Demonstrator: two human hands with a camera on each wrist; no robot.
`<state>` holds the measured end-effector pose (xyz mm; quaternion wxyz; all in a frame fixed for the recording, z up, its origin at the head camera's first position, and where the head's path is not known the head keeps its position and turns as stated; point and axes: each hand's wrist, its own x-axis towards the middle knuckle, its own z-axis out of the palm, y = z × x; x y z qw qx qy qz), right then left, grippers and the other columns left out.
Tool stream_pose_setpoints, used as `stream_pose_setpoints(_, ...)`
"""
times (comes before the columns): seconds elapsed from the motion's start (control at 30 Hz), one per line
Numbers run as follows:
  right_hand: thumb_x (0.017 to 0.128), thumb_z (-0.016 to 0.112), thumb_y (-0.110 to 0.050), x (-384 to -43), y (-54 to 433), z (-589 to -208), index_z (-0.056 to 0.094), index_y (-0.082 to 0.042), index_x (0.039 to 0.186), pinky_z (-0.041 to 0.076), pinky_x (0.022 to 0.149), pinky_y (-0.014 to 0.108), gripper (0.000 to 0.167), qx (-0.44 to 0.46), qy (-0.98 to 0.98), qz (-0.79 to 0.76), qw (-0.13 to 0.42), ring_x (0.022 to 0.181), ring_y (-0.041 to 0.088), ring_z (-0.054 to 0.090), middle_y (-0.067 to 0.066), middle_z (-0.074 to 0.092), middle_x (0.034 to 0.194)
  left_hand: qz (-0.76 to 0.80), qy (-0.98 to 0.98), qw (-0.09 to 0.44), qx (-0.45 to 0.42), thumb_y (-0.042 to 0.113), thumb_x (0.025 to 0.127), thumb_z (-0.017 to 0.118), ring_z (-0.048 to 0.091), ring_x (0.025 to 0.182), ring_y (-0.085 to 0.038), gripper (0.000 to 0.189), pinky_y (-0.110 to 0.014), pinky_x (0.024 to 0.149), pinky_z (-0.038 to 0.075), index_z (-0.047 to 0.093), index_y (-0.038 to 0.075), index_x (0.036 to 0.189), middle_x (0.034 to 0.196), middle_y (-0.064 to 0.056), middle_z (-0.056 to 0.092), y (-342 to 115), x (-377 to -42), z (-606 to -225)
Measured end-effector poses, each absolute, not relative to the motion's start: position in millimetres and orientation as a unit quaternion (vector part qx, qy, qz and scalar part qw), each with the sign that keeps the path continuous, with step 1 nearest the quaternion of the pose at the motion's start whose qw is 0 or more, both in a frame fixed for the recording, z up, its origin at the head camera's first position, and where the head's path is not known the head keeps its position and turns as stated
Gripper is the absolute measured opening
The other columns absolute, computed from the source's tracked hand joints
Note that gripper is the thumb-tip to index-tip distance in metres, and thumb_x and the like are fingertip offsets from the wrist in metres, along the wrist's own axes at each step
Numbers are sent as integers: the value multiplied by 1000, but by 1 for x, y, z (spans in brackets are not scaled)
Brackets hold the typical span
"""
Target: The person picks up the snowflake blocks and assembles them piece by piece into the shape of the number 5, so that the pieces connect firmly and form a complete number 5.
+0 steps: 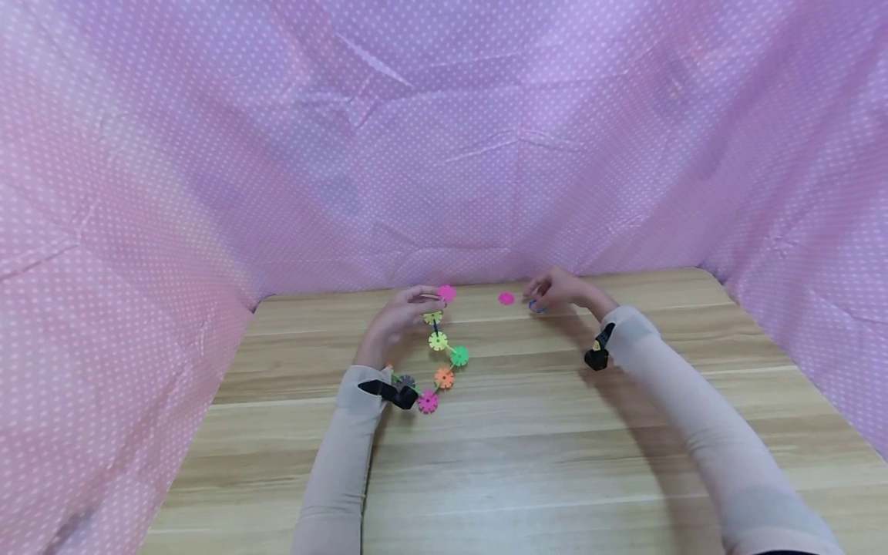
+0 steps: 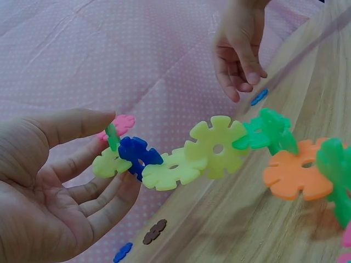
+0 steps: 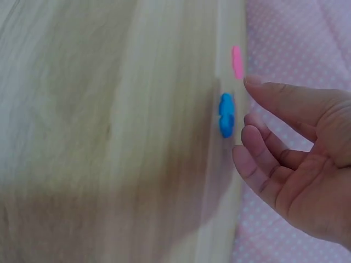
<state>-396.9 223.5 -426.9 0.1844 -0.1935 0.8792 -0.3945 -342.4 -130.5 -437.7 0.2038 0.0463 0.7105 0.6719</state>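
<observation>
My left hand (image 1: 402,317) pinches one end of a chain of flower-shaped interlocking discs (image 2: 218,149) between thumb and fingers. A green disc (image 2: 113,137) lies by the thumb tip, with a pink disc (image 2: 122,125) at the chain's end. Lime, dark blue, green and orange discs follow, and the rest of the chain curves back past the left wrist. Over the far table edge, my right hand (image 3: 307,159) has loosely bent fingers and holds nothing. Just beside its fingertips a loose blue disc (image 3: 226,116) lies on the table.
A loose pink disc (image 1: 506,298) lies between the hands near the back edge. Brown (image 2: 154,232) and blue discs (image 2: 123,252) lie near the edge below the left hand. Pink dotted cloth (image 1: 479,193) hangs behind the wooden table (image 1: 527,470).
</observation>
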Motion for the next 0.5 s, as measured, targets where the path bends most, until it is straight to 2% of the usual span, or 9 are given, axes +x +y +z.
stream_pose_setpoints(0.17,85,79,2,-401,226,-435,65,11,121,47,59,20,40,-181,884,-389,187,71,10,54,20,68,91,664,719,200,51,17,97,69,56,131,-33,41,-52,109,49,57,8,136,138,-13,60,-133,-342,-437)
stream_pose_setpoints(0.37,83,79,4,-402,229,-440,65,12,121,48,67,18,41,-194,888,-377,178,84,15,55,25,66,100,662,721,198,48,17,96,71,57,129,-30,43,-51,112,47,56,7,136,138,-13,61,-133,-340,-435)
stream_pose_setpoints(0.5,83,77,7,-402,231,-442,65,14,119,50,71,19,39,-193,886,-382,177,86,17,57,24,67,99,665,718,201,47,15,96,71,59,124,-28,43,-52,110,49,57,8,137,135,-13,62,-134,-341,-437)
